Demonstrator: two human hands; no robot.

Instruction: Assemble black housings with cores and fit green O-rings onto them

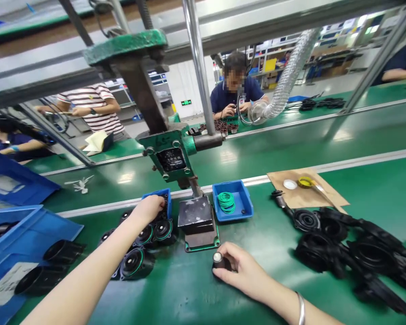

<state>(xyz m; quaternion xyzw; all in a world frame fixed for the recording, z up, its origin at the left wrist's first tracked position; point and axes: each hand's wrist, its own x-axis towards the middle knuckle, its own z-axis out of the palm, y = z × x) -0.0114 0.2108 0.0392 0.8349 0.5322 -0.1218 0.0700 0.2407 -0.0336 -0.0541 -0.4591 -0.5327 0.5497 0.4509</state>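
Black cylinder, pinched in right hand; left hand, fingers bent into blue bin, hold unclear; beside it, housings already green-ringed; loose green rings remain beyond right hand.

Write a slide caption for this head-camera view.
Left hand at a blue bin; right hand holding a black part near the press.

a green sign is showing white arrows on a wall; writing on the press plate and the bin label is looking too blurred to read.
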